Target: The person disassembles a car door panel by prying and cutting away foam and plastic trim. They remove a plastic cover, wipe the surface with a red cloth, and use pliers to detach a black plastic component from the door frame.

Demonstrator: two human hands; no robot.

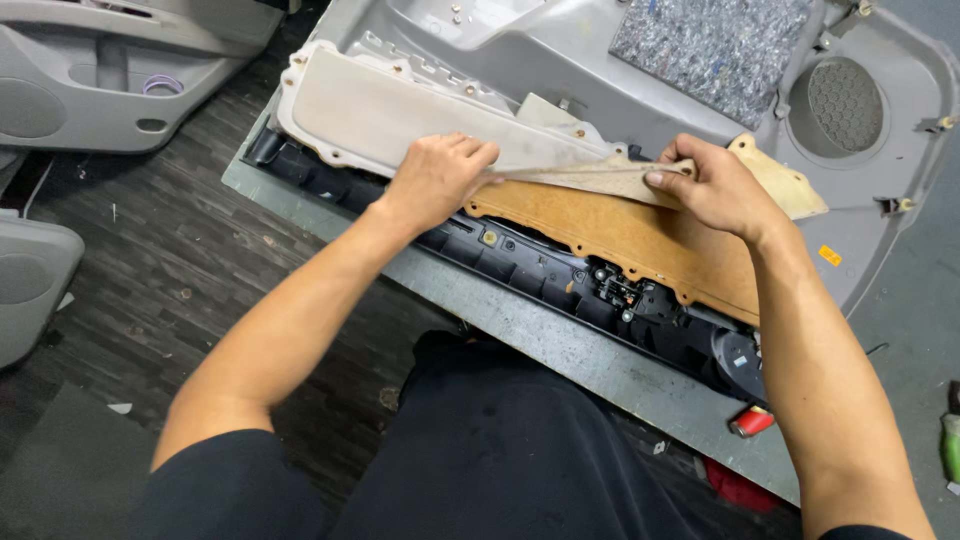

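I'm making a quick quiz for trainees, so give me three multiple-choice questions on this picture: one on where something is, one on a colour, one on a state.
1. Where does the round speaker grille sit on the grey door panel?
A. top right of the picture
B. bottom left
C. under the left hand

2. What colour is the board laid bare under the cloth cover?
A. blue
B. brown
C. white

3. How is the cover lying?
A. flat all over
B. partly peeled back
C. wholly off on the floor

Answers: 1 A, the grille is by the panel's upper right corner. 2 B, bare brown board shows below the hands. 3 B, the left hand and right hand pinch its loose edge while the rest still covers the board.
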